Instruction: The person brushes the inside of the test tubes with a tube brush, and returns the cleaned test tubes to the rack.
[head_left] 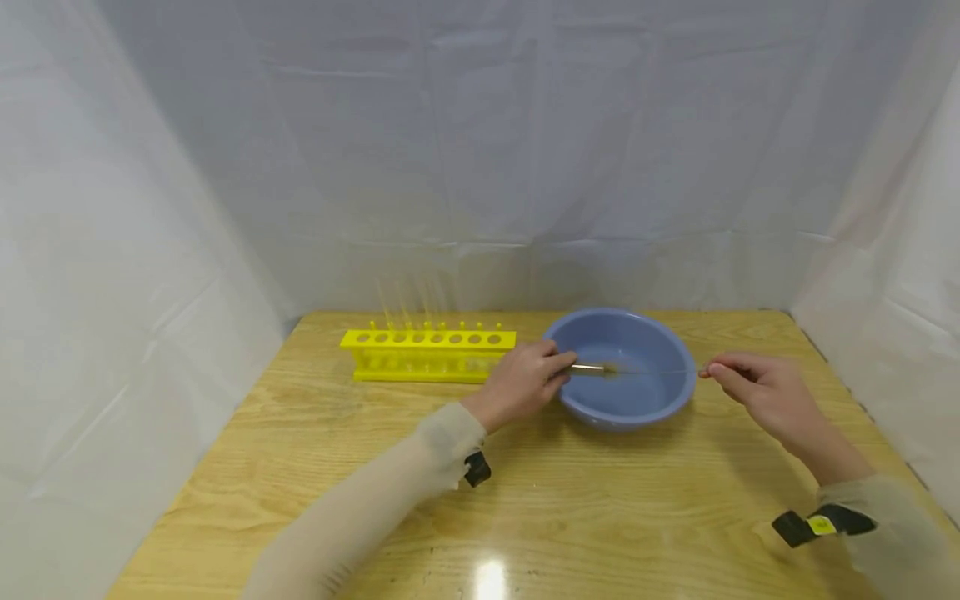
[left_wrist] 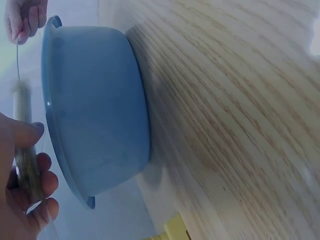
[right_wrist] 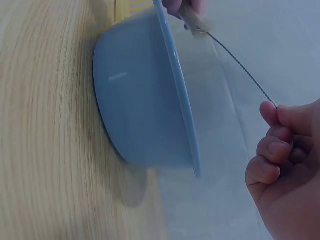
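My left hand (head_left: 525, 379) grips a glass test tube (left_wrist: 22, 112), its fingers and thumb wrapped round it. A test tube brush sits inside, its pale bristles (right_wrist: 201, 31) bunched at the tube's mouth. The brush's twisted wire handle (right_wrist: 240, 65) runs out toward my right hand (head_left: 768, 396), which pinches the wire's end between thumb and index finger. In the right wrist view the wire bows slightly. Tube and brush lie roughly level above a blue plastic basin (head_left: 615, 400), the left hand over its left rim and the right hand just outside the right rim.
Left of the basin stands a yellow test tube rack (head_left: 420, 377) with round holes and a row of pegs. Several clear glass tubes (head_left: 405, 304) rise from its left half. A white sheet (head_left: 480, 167) surrounds the wooden table (head_left: 585, 517) at the back and sides.
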